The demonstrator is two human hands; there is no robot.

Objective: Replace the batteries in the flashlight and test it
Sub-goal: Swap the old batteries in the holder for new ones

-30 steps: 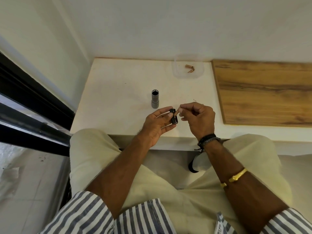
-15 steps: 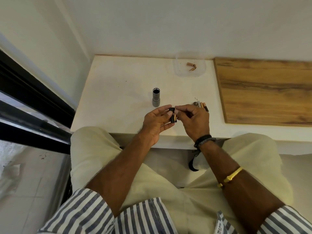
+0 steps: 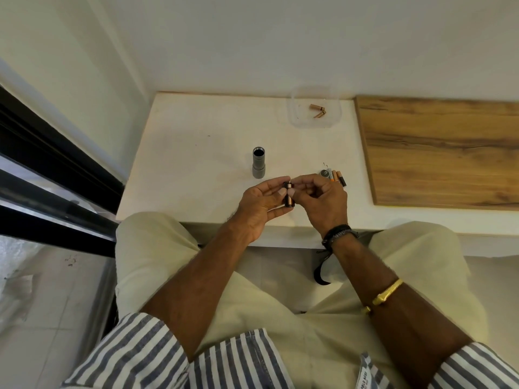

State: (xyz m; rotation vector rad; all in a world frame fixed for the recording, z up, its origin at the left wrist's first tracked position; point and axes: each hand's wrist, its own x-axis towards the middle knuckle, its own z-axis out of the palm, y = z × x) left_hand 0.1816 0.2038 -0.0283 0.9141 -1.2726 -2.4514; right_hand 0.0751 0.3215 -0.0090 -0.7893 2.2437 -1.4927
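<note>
Left hand (image 3: 257, 210): grips battery holder (image 3: 289, 200)
Right hand (image 3: 325, 202): pinches its upper end
Flashlight body (image 3: 258, 164): upright on white table (image 3: 196, 164)

Matt white top, grained wood, dull metal, soft cloth

The table top (image 3: 196, 153) before me looks matt, white and smooth; the board (image 3: 438, 147) on it is brown wood with a strong grain and a low sheen. The flashlight body (image 3: 258, 163) is grey and matt, metal by its look. The battery holder (image 3: 288, 197) that my left hand (image 3: 259, 204) and right hand (image 3: 323, 197) grip is black plastic with a shiny coppery casing showing. The container (image 3: 295, 119) is thin clear plastic, and the loose batteries (image 3: 338, 177) have a glossy wrap. My trousers (image 3: 157, 248) are plain pale cloth, my sleeves (image 3: 134, 355) striped woven cloth, and my bracelet (image 3: 386, 293) is polished gold-coloured metal
</note>
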